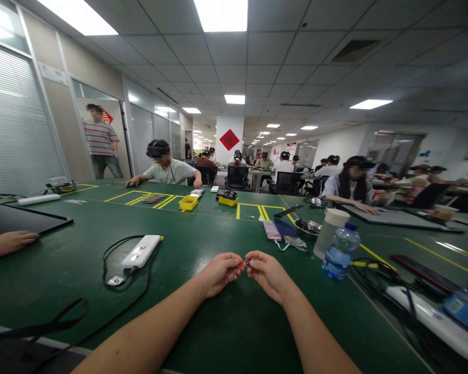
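My left hand (219, 272) and my right hand (267, 274) meet over the green table (203, 322), fingertips pinched together. Between them sits a tiny part (244, 264), reddish on the left side and greyish on the right, too small to name. Both hands are closed in a pinch on it. My forearms reach in from the bottom edge.
A white power bank (141, 251) with a black cable lies to the left. A water bottle (341, 251) and a white cup (329, 232) stand to the right, with a metal bowl (308, 226) behind. Another person's hand (11, 241) rests at far left. Yellow trays (188, 202) and seated people are farther back.
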Motion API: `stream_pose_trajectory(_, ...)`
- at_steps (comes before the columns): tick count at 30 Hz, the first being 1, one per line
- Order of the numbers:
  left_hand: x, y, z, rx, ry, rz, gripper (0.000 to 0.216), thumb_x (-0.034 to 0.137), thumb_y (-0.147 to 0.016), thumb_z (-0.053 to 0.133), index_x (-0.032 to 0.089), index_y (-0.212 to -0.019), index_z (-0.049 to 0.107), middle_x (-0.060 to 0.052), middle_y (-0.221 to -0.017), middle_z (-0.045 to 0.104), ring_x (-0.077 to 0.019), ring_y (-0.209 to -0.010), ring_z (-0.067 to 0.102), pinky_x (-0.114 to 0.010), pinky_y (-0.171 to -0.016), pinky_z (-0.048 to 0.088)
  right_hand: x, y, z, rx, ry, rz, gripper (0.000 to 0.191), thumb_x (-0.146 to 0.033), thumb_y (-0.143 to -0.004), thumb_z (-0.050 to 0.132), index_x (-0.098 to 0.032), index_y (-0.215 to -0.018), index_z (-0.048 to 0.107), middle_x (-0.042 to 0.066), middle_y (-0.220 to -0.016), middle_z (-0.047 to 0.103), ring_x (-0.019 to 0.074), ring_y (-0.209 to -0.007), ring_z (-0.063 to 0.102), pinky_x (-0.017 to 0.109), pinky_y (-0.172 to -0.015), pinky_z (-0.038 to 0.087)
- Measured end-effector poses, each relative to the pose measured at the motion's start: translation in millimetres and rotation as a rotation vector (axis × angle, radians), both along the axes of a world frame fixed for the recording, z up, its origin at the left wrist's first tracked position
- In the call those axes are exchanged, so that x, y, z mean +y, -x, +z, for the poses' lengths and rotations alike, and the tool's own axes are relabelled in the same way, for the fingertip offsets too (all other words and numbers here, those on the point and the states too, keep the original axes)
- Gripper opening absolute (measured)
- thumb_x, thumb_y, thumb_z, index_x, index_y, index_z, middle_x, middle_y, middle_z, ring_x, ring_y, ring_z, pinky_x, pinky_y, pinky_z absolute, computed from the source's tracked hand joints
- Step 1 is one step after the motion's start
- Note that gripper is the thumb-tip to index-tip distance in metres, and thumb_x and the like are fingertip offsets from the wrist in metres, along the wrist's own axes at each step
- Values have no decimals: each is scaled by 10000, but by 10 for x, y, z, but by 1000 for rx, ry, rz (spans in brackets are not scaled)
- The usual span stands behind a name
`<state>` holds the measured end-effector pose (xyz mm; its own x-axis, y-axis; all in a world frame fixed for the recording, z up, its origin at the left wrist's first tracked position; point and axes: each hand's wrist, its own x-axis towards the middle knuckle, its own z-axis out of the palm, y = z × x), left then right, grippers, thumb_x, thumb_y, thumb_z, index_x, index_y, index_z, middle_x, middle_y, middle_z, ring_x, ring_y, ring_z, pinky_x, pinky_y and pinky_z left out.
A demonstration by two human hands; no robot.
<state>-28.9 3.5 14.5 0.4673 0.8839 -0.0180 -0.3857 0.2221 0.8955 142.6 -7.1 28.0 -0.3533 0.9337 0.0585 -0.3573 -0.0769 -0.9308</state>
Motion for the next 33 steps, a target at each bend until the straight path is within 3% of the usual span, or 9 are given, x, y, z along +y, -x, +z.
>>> stream_pose_trajectory(6,-29,8,64,-178,13,-26,119,135,-763,592,102,-877,590,-77,-771,625,-90,-644,595,-193,-647,479,11,-48,27,162,36,38,210,-156,-651,636,-151,-860,613,42,-748,631,104,-589,535,261,-601,421)
stream_pose_trajectory(18,-63,4,101,-132,-17,-52,204,167,-766,603,70,-943,632,-124,-861,644,-102,-693,603,-218,-708,485,8,-53,29,149,31,54,210,-160,-671,610,-154,-880,596,43,-779,632,102,-594,548,253,-599,429)
stream_pose_trajectory(25,28,-17,-81,226,-114,179,200,181,-675,664,99,-852,619,-60,-720,637,-99,-578,579,-216,-576,464,0,10,-50,-121,80,-11,247,-213,-674,624,-159,-908,566,40,-728,640,144,-597,624,257,-545,450)
stream_pose_trajectory(29,20,-17,-52,238,-196,269,244,165,-637,685,96,-866,636,-58,-726,645,-114,-621,586,-231,-623,464,-4,32,-50,-181,41,-95,216,-224,-654,652,-154,-852,596,40,-748,632,162,-678,636,274,-587,483)
stream_pose_trajectory(33,-2,-6,20,137,-181,213,249,234,-703,651,77,-896,659,-85,-756,648,-117,-648,590,-257,-701,473,-4,23,-10,-173,-32,-155,207,-221,-648,663,-148,-839,637,29,-735,612,126,-621,588,249,-551,464)
